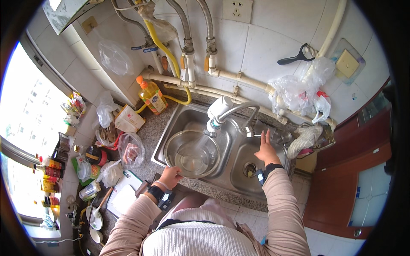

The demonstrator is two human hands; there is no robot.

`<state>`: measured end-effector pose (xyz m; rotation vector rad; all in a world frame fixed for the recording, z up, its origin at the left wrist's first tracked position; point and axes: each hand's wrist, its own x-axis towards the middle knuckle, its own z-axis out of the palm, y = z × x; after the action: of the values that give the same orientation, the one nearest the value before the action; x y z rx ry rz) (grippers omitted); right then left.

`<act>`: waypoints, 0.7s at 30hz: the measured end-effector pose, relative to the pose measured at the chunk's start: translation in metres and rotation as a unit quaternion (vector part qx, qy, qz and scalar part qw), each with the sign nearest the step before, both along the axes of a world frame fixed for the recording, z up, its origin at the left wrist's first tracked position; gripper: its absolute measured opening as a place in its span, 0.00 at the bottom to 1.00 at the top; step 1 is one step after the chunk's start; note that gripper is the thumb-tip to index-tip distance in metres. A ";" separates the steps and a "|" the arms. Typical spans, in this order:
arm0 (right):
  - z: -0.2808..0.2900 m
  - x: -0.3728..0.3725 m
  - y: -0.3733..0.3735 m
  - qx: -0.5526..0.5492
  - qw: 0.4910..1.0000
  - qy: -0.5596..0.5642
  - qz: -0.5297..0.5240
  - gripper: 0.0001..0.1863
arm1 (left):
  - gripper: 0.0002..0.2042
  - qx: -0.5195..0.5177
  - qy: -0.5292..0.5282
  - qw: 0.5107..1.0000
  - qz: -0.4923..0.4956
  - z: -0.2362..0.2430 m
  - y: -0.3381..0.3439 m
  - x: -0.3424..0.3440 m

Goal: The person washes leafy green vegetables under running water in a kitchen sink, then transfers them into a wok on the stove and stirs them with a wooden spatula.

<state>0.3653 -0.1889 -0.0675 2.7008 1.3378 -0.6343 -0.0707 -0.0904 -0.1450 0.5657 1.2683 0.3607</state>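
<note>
My left hand is closed on the lower-left rim of a steel bowl in the left basin of the steel sink. Water runs into the bowl from a faucet with a white filter unit. My right hand is raised over the right basin, fingers apart and stretched up near the tap fittings, holding nothing I can see; contact with them is unclear. A drain with small pale scraps shows below it.
Left counter: orange-capped bottle, bags, white board, jars and a spoon in a bowl. Behind: pipes, yellow hose, hanging bags. Right: cloth, reddish wooden door. Left: window.
</note>
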 end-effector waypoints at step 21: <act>-0.040 0.013 0.017 0.222 0.958 0.174 0.054 0.69 | 0.06 -0.030 -0.060 0.989 0.129 0.047 0.009 0.030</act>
<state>0.3783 -0.1724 -0.1072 2.9159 1.9031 -0.9338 -0.0410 -0.0810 -0.0983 0.3225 1.2336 0.5626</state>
